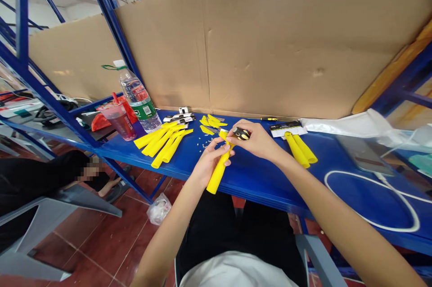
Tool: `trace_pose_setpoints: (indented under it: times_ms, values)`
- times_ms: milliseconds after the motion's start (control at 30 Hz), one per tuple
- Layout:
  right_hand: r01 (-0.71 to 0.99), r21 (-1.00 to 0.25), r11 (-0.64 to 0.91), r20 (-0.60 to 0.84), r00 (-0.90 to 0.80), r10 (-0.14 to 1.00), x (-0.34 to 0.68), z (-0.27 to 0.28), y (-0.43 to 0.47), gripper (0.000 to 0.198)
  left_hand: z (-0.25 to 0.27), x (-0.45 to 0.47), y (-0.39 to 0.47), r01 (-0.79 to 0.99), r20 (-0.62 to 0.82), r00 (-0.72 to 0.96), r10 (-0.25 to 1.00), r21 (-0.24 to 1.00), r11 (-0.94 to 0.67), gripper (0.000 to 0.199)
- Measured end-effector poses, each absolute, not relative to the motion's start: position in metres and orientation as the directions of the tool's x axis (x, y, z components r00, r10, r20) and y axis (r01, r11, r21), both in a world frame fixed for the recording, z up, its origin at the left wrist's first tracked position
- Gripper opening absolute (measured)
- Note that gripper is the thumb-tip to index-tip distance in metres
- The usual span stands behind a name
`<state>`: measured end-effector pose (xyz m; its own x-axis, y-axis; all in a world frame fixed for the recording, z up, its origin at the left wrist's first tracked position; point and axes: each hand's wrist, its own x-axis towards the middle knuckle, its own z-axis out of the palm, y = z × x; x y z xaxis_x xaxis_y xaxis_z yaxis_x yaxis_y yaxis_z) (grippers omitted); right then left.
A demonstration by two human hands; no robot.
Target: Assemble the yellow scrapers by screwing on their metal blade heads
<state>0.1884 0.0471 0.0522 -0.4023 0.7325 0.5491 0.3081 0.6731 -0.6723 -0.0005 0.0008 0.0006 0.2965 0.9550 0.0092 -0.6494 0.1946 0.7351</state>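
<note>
Head view: a left hand [211,161] grips a yellow handle [218,171] above the near edge of the blue shelf [256,179], while the right hand [258,139] pinches a small black-and-yellow part [240,132] at its top. More yellow handles [162,142] lie just left; a water bottle [138,98] stands behind.

You won't find any text here that can be read. The water bottle [140,100] has a green label with white marks on it, too small and blurred to make out. The black card [286,127] under the yellow handles on the bench carries a pale strip of print, also illegible. Nothing else in front of you shows lettering or numbers.
</note>
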Motion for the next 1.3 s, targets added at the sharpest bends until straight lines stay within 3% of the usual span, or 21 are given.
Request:
trace_pose_setpoints:
  times_ms: [133, 267, 367, 433, 600, 700, 867, 1033, 1300]
  values:
    - [0.358, -0.643, 0.677, 0.574, -0.360, 0.736, 0.185, 0.052, 0.043, 0.027, 0.000, -0.002, 0.005, -0.706, -0.039, 0.309, 0.950, 0.660, 0.257, 0.047]
    - [0.381, -0.672, 0.635, 0.612, -0.199, 0.766, 0.191, 0.063, 0.046, 0.030, 0.002, -0.006, 0.010, -0.797, -0.087, 0.365, 0.927, 0.485, 0.360, 0.044]
    - [0.254, -0.749, 0.612, 0.605, -0.115, 0.788, 0.197, 0.088, 0.053, 0.039, 0.006, -0.009, 0.010, -0.833, -0.140, 0.357, 0.924, 0.401, 0.382, 0.038]
    - [0.146, -0.776, 0.613, 0.588, -0.182, 0.788, 0.198, 0.114, 0.056, 0.045, 0.009, -0.010, 0.008, -0.840, -0.176, 0.345, 0.922, 0.380, 0.387, 0.034]
    - [0.270, -0.644, 0.716, 0.597, -0.408, 0.691, 0.182, 0.185, 0.041, 0.065, 0.011, -0.009, 0.005, -0.838, -0.182, 0.306, 0.935, 0.416, 0.355, 0.037]
    - [0.353, -0.538, 0.766, 0.533, -0.562, 0.633, 0.172, 0.214, 0.034, 0.055, 0.007, -0.008, 0.006, -0.833, -0.153, 0.290, 0.945, 0.446, 0.328, 0.041]
    - [0.347, -0.446, 0.825, 0.435, -0.722, 0.539, 0.172, 0.233, 0.048, 0.031, 0.003, -0.008, 0.008, -0.816, -0.128, 0.271, 0.954, 0.495, 0.298, 0.043]
    - [0.383, -0.446, 0.809, 0.335, -0.767, 0.548, 0.196, 0.237, 0.066, 0.033, 0.001, -0.007, 0.007, -0.808, -0.133, 0.241, 0.961, 0.521, 0.275, 0.043]
    - [0.330, -0.552, 0.766, 0.381, -0.717, 0.584, 0.211, 0.222, 0.085, 0.045, 0.006, -0.004, 0.004, -0.772, -0.151, 0.202, 0.968, 0.583, 0.253, 0.036]
